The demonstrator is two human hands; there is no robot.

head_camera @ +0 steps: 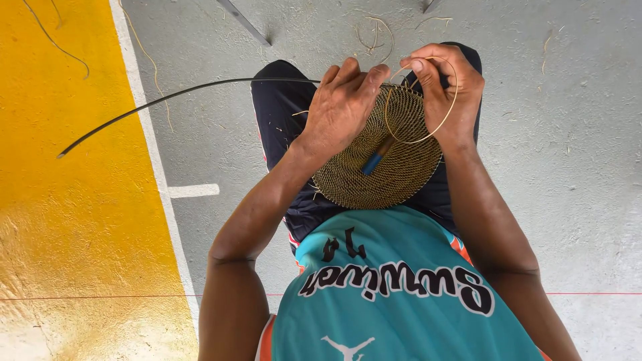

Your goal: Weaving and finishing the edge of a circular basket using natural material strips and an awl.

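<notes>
Woven round disc [394, 164] rests on lap, top edge up — L hand [341, 110] w/ fingers clamped over rim to steady it, R hand [445, 83] fingers pinching thin tan strand [435, 130], looped so it feeds the edge; long dark rod [167, 97] trails over floor [575, 167].

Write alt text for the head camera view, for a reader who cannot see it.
Seen from above, a seated person's left hand and right hand work a round woven disc on their lap, the right pinching a thin golden strand loop. A long dark strip trails left over grey-and-yellow floor.
</notes>
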